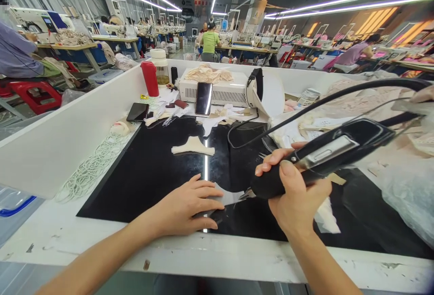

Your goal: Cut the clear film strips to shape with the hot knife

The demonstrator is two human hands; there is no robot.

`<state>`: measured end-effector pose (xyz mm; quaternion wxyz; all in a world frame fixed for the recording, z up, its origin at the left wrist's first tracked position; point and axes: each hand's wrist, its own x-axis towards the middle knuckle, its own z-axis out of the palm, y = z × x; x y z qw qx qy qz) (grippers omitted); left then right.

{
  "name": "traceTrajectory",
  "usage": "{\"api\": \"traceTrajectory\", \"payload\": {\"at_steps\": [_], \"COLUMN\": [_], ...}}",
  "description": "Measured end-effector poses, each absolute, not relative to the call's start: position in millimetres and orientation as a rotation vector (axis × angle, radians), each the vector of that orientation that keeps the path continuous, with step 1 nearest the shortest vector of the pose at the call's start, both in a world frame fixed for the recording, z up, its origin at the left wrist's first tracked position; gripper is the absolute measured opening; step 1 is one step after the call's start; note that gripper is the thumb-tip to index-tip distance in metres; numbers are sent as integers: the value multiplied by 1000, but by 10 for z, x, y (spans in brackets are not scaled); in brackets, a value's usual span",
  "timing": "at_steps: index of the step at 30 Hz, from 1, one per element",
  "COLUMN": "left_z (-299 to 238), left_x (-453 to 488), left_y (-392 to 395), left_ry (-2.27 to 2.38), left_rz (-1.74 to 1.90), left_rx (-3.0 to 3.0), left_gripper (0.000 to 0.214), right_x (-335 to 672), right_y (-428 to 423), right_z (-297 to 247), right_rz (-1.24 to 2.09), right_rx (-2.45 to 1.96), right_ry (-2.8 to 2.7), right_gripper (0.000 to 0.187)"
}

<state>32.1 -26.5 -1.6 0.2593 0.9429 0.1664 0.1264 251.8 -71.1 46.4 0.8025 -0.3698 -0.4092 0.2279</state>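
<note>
My left hand lies flat with its fingers spread, pressing a small curved light-grey fabric piece onto the black mat. Part of the piece is hidden under the palm and fingers. Wrapped around a thick black corded handheld tool is my right hand. The tool's metal tip is at the right end of the fabric piece; whether it touches is hard to make out. Farther back on the mat lies a cream curved fabric piece.
A white vented box carries cream fabric pieces, with a phone leaning on it. Left are a red cup and coiled pale cord. The tool's black cable arcs right, over plastic bags. A white side wall bounds the table.
</note>
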Motion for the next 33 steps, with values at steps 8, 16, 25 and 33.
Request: {"api": "traceTrajectory", "payload": {"at_steps": [8,16,25,33], "left_z": [-63,9,-33,-4], "left_x": [283,354,417,412], "left_y": [-212,-235,-245,-263], "left_ry": [530,529,472,482], "left_rz": [475,287,250,222], "left_rx": [2517,2741,2741,2717], "left_gripper": [28,37,38,35], "right_x": [2431,2346,2348,2391], "right_y": [-749,-741,-751,-785], "right_z": [390,405,379,387], "right_rz": [554,598,605,573], "right_rx": [-802,-805,-788,-813], "right_ry": [-885,-843,-860,-850], "right_gripper": [37,40,41,41]}}
